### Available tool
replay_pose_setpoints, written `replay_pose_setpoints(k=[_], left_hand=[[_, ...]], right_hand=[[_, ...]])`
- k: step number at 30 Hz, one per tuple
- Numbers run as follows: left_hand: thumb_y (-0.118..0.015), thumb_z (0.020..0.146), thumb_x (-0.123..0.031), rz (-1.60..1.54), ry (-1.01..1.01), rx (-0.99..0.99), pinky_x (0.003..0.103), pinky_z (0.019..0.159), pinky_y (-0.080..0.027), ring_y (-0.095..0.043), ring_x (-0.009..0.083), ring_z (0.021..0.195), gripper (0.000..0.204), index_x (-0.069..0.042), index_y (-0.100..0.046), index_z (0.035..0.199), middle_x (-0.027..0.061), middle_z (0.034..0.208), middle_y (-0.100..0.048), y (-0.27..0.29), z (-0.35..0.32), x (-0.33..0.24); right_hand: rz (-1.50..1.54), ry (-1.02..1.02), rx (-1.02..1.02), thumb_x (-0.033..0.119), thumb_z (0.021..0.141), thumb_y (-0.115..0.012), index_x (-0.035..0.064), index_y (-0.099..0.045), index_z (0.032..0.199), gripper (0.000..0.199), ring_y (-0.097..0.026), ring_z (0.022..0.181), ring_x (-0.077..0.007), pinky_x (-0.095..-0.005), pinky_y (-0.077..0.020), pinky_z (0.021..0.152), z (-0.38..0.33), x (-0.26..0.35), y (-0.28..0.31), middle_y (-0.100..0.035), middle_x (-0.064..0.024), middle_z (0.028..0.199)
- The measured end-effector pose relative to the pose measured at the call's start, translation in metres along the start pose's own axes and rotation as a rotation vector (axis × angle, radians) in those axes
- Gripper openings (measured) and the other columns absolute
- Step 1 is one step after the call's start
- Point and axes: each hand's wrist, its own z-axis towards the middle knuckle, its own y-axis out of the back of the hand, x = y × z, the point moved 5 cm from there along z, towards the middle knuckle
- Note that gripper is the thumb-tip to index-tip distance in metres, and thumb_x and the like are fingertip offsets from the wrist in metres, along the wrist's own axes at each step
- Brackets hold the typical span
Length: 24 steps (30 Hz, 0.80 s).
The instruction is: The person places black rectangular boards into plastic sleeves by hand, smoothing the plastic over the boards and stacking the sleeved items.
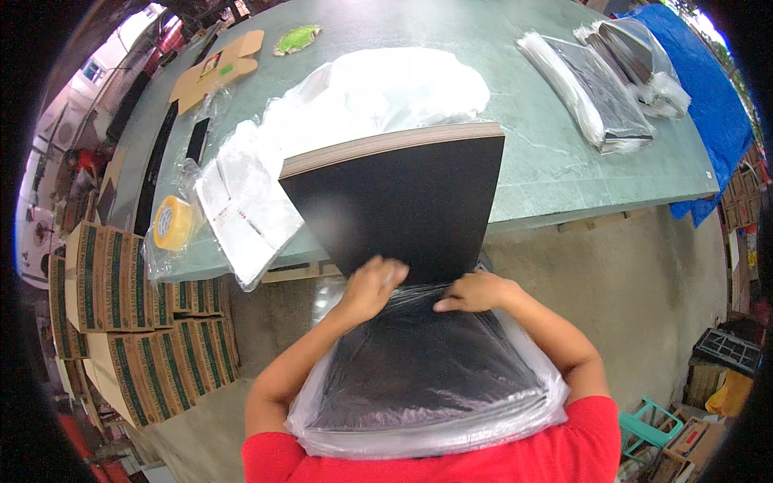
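Standing just beyond fingers (460, 292): black board stack (407, 197).

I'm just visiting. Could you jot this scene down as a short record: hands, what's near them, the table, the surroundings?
Left hand: at the clear plastic, blurred; grip unclear
Right hand: at the same plastic; grip unclear
Beyond the hands: thick stack of black boards
Sleeves: red
On the green table: white plastic pile, tape roll, flat cardboard piece, clear plastic bundles
Lower left: stacked cartons
Far right: blue sheet, green stool
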Motion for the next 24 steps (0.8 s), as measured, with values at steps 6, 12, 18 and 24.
replay_pose_setpoints(k=[6, 12, 18, 24], left_hand=[[-0.031, 0.082, -0.056, -0.946, -0.394, -0.140, 0.028, 0.086, -0.033, -0.044, 0.0153, 0.097, 0.065, -0.001, -0.037, 0.116, 0.0108, 0.106, -0.045, 0.097, 0.033, -0.133], [-0.062, 0.070, -0.002, -1.193, 0.115, -0.063, 0.026, 0.076, -0.043, -0.051, 0.0150, 0.087, 0.054, -0.003, -0.035, 0.116, 0.0107, 0.099, -0.050, 0.077, 0.022, -0.095], [-0.060, 0.061, 0.014, -0.790, 0.061, -0.184, 0.025, 0.074, -0.044, -0.052, 0.0136, 0.084, 0.052, -0.002, -0.038, 0.105, 0.0096, 0.093, -0.051, 0.098, 0.022, -0.082], [-0.064, 0.062, 0.008, -0.589, 0.049, -0.176, 0.022, 0.067, -0.043, -0.054, 0.0117, 0.072, 0.050, -0.004, -0.039, 0.104, 0.0066, 0.079, -0.055, 0.082, 0.020, -0.073]], right_hand=[[1.009, 0.561, -0.461, 0.021, 0.079, -0.058, -0.0012, -0.057, 0.092, 0.026, -0.052, 0.073, -0.0070, -0.0240, -0.0422, 0.064, -0.027, 0.095, 0.093, -0.059, -0.0030, 0.077], [1.185, 0.481, -0.474, 0.011, 0.068, -0.068, -0.0005, -0.055, 0.098, 0.035, -0.052, 0.081, -0.0072, -0.0231, -0.0418, 0.072, -0.037, 0.070, 0.079, -0.059, -0.0027, 0.089], [0.951, 0.514, -0.334, 0.021, 0.064, -0.072, -0.0022, -0.044, 0.111, 0.059, -0.051, 0.094, -0.0162, -0.0269, -0.0385, 0.083, -0.043, 0.033, 0.053, -0.054, -0.0108, 0.103], [0.986, 0.299, -0.372, 0.016, 0.068, -0.068, -0.0026, -0.059, 0.086, 0.028, -0.054, 0.070, -0.0098, -0.0233, -0.0427, 0.063, -0.059, 0.031, 0.082, -0.059, -0.0048, 0.079]])
